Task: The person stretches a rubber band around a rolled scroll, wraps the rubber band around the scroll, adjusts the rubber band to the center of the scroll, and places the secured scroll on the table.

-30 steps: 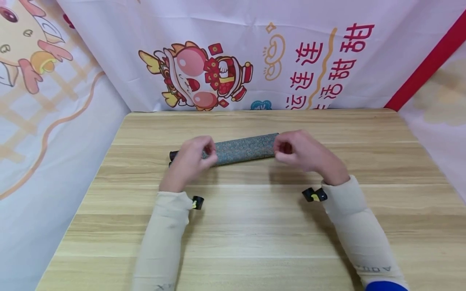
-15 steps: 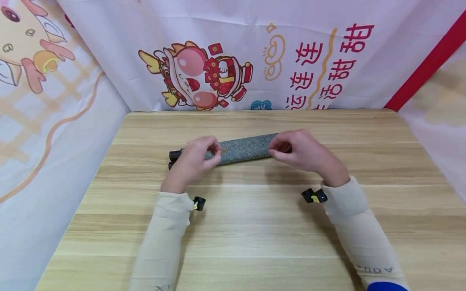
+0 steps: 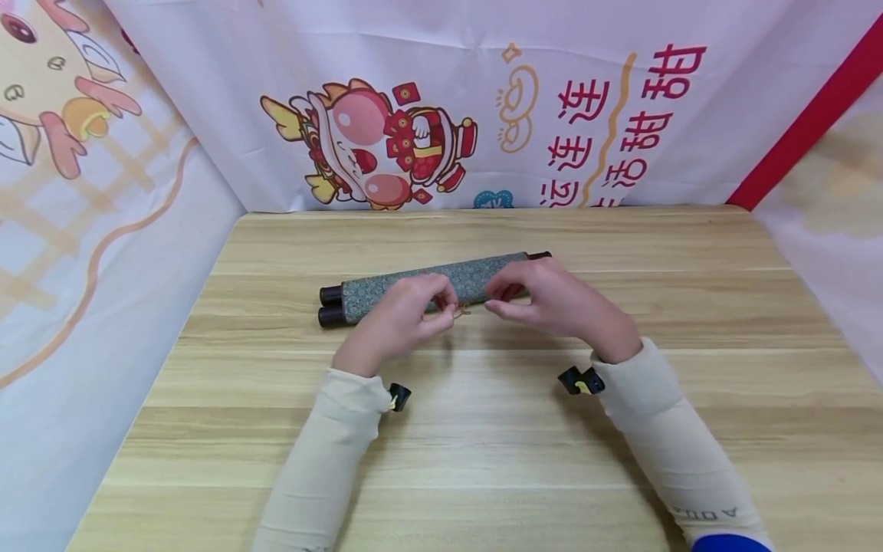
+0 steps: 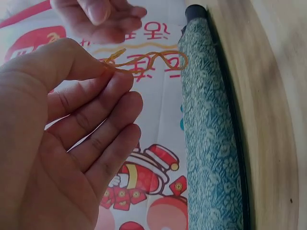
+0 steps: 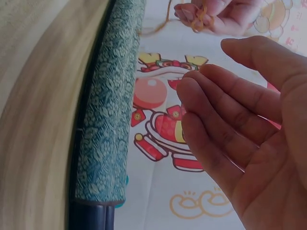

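A rolled scroll (image 3: 372,295) in blue-green patterned cloth lies at a slant near the back of the table. Two dark roller ends (image 3: 332,316) stick out at its left, and another dark end shows at the right. My left hand (image 3: 412,314) is over the front side of the scroll and pinches a thin orange cord (image 4: 185,59) between thumb and forefinger. The cord forms loops that reach toward the scroll. My right hand (image 3: 555,300) hovers by the right half of the scroll, thumb and fingers apart, holding nothing in the right wrist view.
The wooden table (image 3: 469,445) ends at the back against a white printed cloth (image 3: 428,46). More printed cloth hangs at the left and right sides. A small black wrist camera (image 3: 582,381) sits at each cuff.
My left hand has moved right and toward me, drawing the orange cord past the scroll's front edge. My right hand has shifted slightly left and toward me. The scroll's ends are more exposed.
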The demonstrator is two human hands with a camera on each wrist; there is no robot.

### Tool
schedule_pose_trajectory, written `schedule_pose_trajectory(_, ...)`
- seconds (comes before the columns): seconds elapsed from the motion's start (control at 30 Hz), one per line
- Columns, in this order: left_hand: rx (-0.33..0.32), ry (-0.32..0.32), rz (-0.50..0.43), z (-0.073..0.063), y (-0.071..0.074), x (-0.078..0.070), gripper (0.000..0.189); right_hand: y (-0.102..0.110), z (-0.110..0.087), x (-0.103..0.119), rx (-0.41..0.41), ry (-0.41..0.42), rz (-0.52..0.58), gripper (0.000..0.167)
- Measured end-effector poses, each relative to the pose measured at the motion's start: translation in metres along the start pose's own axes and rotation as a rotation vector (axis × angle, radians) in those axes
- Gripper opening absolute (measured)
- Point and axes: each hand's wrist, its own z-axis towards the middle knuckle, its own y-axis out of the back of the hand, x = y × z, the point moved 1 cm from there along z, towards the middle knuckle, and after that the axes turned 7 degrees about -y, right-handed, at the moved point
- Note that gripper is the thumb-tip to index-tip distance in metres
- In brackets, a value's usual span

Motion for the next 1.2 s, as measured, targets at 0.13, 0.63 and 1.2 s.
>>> schedule_pose_trajectory(0.13, 0.024, -0.020, -0.001, 0.003, -0.005, -0.004, 0.007, -0.004, 0.001, 0.003, 0.018, 0.022, 0.008, 0.018)
schedule_pose_trajectory(0.63, 0.059, -0.048, 0.027, 0.005, -0.013, -0.014, 0.007, -0.014, 0.002, 0.007, 0.064, 0.108, 0.017, 0.010)
schedule_pose_trajectory(1.2, 0.027, 0.034, 0.007, 0.000, -0.004, 0.005, 0.008, 0.000, -0.001, -0.004, 0.020, 0.035, 0.001, 0.005)
